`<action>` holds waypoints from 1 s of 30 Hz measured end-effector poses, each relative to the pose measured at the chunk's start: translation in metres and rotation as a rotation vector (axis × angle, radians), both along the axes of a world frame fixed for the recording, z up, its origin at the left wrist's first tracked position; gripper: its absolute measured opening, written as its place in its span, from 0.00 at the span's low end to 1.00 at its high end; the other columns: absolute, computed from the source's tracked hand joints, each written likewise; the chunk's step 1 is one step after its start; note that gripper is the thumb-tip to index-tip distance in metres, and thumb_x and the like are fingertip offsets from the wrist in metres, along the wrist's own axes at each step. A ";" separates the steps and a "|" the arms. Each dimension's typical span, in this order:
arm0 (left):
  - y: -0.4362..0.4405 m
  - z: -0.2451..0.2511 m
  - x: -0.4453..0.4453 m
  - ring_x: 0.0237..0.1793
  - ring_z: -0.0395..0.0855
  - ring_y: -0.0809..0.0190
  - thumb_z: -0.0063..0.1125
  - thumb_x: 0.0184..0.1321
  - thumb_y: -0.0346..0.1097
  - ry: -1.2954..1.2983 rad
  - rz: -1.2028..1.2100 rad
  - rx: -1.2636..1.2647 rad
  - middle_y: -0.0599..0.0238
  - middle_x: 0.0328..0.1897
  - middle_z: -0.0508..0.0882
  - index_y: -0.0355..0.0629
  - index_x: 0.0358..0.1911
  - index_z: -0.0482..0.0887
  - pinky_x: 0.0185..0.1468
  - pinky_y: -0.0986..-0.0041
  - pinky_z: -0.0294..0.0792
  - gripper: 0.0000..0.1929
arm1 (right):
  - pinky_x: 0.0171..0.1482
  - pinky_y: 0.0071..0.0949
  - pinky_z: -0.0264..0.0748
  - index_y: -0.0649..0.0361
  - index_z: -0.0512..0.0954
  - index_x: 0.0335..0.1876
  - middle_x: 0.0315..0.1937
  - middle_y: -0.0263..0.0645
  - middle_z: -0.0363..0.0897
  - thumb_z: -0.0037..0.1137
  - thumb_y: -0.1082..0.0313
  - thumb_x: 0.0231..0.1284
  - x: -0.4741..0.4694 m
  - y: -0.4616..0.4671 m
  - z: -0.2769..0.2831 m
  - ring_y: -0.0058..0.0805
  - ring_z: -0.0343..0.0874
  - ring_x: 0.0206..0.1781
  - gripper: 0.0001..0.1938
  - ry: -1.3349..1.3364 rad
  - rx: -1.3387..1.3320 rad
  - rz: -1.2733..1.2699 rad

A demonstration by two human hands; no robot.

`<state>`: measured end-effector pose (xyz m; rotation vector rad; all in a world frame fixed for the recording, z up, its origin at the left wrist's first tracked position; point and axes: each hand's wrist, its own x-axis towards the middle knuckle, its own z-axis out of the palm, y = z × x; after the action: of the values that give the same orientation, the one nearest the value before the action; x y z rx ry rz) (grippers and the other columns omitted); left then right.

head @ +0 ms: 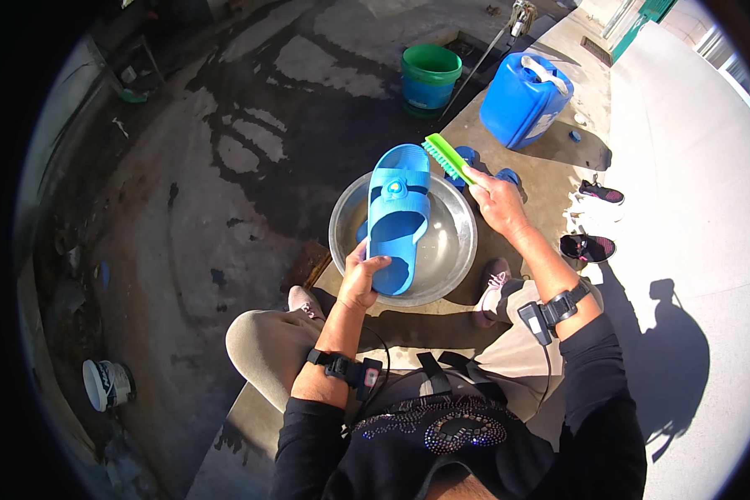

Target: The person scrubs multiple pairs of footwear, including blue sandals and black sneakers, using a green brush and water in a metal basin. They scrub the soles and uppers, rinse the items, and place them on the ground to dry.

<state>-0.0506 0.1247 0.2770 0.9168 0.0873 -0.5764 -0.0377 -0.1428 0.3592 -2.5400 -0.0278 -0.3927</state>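
Observation:
My left hand grips a light-blue plastic slide sandal by its heel end, thumb on the footbed. The sandal is held above a round metal basin with cloudy water in it, its toe pointing away from me. Another blue object shows partly behind the sandal in the basin. In my right hand is a green scrubbing brush with teal bristles. The brush sits to the right of the sandal's toe, apart from it. Darker blue slippers lie on the ground behind my right hand, partly hidden.
A blue jerrycan and a green-and-blue bucket stand beyond the basin. Black-and-pink shoes lie to the right beside a white wall. A white pail lies tipped at far left. The concrete floor has wet patches.

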 end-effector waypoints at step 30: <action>0.001 -0.008 0.004 0.47 0.80 0.57 0.58 0.50 0.27 0.096 -0.055 -0.252 0.57 0.51 0.78 0.37 0.61 0.65 0.54 0.66 0.72 0.30 | 0.37 0.35 0.74 0.53 0.74 0.56 0.39 0.47 0.79 0.50 0.71 0.59 -0.015 -0.012 -0.012 0.47 0.78 0.36 0.18 -0.159 0.117 -0.131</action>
<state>-0.0470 0.1260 0.2688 0.6478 0.0744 -0.6662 -0.0527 -0.1550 0.3469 -2.3966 0.0987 -0.6290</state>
